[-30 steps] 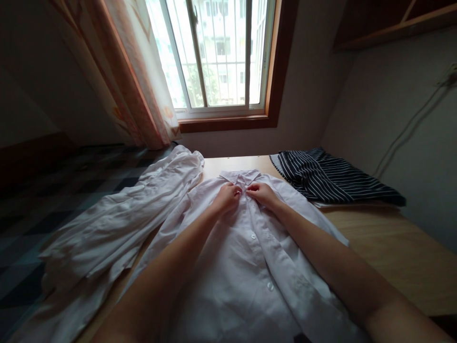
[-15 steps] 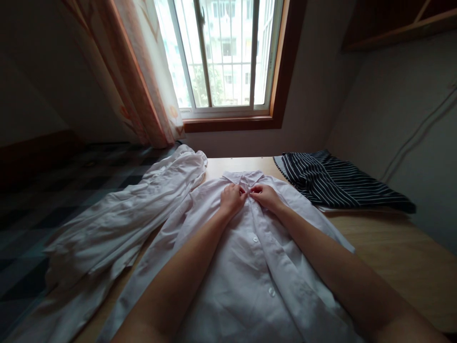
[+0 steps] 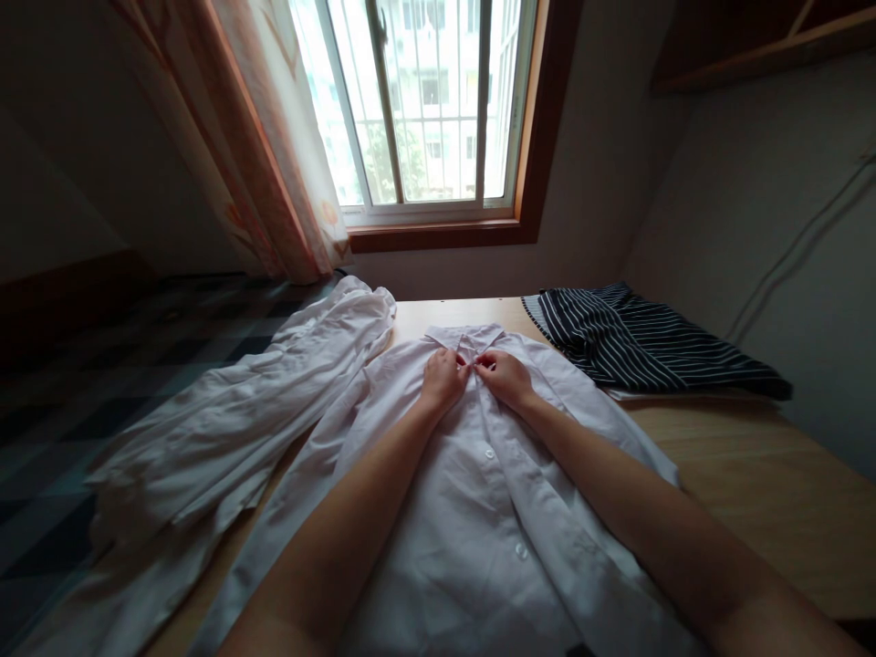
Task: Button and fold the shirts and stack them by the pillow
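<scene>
A white button-up shirt [image 3: 438, 511] lies face up in front of me, its collar [image 3: 472, 336] toward the window. Just below the collar, my left hand [image 3: 446, 376] pinches the front edge of the shirt. My right hand [image 3: 505, 378] pinches the cloth opposite, its fingertips almost meeting those of the left. Whatever sits between the fingertips is too small to make out. Farther down, the front hangs apart, and two white buttons, an upper button [image 3: 489, 453] and a lower button [image 3: 521, 551], show along the left-lying edge.
Left of the shirt lies a crumpled white garment [image 3: 274, 392], partly over a dark checked bedspread [image 3: 47, 420]. A black striped garment [image 3: 650, 342] is at the right on the wooden table [image 3: 773, 484]. Beyond are a barred window [image 3: 431, 119] and a curtain [image 3: 239, 137].
The view has shifted very slightly. My right hand's fingertips have come a little closer to the left hand's at the shirt front; both hands keep their pinch.
</scene>
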Action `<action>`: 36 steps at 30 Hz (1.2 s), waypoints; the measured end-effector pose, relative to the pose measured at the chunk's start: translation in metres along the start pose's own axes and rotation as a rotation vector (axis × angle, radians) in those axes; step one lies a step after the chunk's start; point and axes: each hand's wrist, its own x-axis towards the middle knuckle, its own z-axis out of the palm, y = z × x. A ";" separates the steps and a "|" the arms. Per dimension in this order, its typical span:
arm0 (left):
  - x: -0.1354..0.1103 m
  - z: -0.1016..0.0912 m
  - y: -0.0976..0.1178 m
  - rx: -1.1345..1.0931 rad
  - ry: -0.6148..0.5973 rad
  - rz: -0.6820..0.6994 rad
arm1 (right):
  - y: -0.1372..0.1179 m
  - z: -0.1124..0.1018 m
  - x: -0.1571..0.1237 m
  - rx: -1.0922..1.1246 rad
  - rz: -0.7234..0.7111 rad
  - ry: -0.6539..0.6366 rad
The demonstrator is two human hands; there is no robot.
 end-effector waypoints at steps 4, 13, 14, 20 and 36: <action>0.000 0.000 0.000 0.003 -0.005 -0.005 | 0.002 0.003 0.000 0.012 -0.045 0.054; 0.003 -0.003 -0.002 -0.022 -0.046 0.026 | 0.008 0.008 0.002 0.018 -0.111 0.075; 0.003 -0.003 -0.003 -0.032 -0.048 0.026 | 0.007 0.008 0.002 0.001 -0.109 0.070; 0.008 -0.005 -0.007 -0.114 -0.070 -0.009 | 0.004 0.005 -0.001 -0.049 -0.091 0.038; 0.010 -0.014 -0.010 -0.304 -0.192 -0.014 | 0.010 0.002 0.003 0.120 -0.105 -0.035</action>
